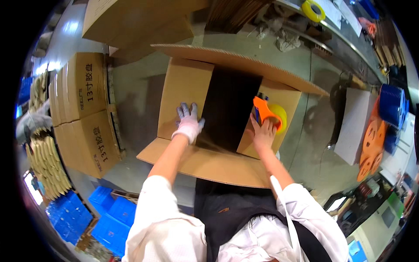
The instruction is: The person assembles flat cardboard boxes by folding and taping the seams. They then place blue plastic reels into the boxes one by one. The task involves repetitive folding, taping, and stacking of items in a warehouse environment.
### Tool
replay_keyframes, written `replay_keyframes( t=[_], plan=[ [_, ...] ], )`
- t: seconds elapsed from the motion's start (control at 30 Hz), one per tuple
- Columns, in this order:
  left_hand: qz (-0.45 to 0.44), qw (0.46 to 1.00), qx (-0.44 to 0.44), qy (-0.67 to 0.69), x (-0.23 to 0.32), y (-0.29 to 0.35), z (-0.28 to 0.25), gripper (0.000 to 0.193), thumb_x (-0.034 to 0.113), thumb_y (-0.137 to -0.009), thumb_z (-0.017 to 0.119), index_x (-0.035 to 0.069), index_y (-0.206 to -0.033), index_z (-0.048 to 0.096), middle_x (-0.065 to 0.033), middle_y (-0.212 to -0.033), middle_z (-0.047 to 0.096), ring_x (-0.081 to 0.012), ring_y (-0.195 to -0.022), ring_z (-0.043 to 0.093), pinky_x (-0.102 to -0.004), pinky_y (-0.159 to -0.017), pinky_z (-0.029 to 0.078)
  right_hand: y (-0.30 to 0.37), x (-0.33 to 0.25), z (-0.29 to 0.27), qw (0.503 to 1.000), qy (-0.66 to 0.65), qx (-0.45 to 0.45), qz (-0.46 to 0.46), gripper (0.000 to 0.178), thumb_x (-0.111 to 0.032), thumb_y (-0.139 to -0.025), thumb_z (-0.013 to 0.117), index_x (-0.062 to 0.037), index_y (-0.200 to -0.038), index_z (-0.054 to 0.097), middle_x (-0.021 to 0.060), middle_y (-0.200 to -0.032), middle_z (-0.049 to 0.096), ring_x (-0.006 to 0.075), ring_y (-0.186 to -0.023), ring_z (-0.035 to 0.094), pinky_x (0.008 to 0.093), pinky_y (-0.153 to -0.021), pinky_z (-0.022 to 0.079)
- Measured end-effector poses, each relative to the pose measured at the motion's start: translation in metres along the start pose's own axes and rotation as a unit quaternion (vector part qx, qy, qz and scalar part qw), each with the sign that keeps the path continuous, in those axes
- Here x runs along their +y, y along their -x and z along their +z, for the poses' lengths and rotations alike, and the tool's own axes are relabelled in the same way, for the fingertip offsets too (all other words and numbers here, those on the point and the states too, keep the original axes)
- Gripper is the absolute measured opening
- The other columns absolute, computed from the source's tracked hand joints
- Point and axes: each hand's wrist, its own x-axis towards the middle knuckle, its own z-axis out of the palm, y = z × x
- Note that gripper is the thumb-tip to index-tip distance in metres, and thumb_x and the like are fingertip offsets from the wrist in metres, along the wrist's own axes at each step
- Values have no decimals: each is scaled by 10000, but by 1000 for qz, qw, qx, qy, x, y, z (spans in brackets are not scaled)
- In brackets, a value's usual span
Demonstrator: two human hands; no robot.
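In front of me stands a large brown cardboard carton with a dark opening (231, 109). Its left flap (185, 83) and right flap (286, 94) are folded inward, while the far flap (244, 63) and near flap (214, 166) stand outward. My left hand (189, 123), in a white glove with grey fingers, rests on the left flap with its fingers spread. Over the right flap, my bare right hand (263, 136) grips an orange tape dispenser (262, 106) carrying a yellow tape roll (280, 114). The fingers partly hide the dispenser's handle.
Stacked closed cartons (83, 126) stand on the left, and another big carton (139, 22) lies beyond. Blue bins (115, 214) sit at lower left. A metal workbench (349, 43) with a yellow tape roll (313, 11) runs along the far right. Crumpled plastic (287, 41) lies near it.
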Motion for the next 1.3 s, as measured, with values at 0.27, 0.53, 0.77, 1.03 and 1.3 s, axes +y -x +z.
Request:
replay_keyframes(
  t=[0.27,0.53,0.77,1.03,1.3],
  plan=[
    [50,989,-28,137,-10,44,-40,484,329,-942,487,62,-1346,491,-179,-1322,545,-360,-1210,506,-401,-997,419,-42,112,-22,952,-9,-79,-295,362,-99,-793,575,-267,-1105,650,100,-995,527,301,-995,558,402,-811,457],
    [58,888,440,120,-150,139,36,351,260,-971,492,104,-1272,584,-211,-1438,395,-399,-1346,335,-457,-1093,315,-63,126,-94,917,-228,-146,-293,418,-72,-774,646,-244,-1156,654,79,-914,544,284,-857,580,373,-758,476],
    [-118,911,385,92,-42,-55,28,467,314,-962,497,175,-1405,444,-195,-1457,382,-374,-1313,402,-432,-1069,357,-130,141,-260,875,-330,152,-322,391,-5,-767,671,-52,-1155,654,104,-1145,648,241,-1026,613,315,-905,458],
    [-144,712,426,540,-45,-73,30,538,426,-988,438,152,-1447,375,-160,-1159,657,-309,-1053,630,-368,-911,477,-103,107,-163,965,-193,-76,-159,244,-56,-819,657,-156,-1033,719,67,-875,686,197,-843,670,312,-734,525],
    [-59,823,527,205,-39,-67,43,364,277,-973,479,71,-1264,554,-147,-1136,661,-331,-1017,627,-399,-935,468,-22,107,-46,966,-80,12,-247,471,-160,-755,749,-264,-1200,636,95,-818,495,297,-705,565,399,-606,489]
  ],
)
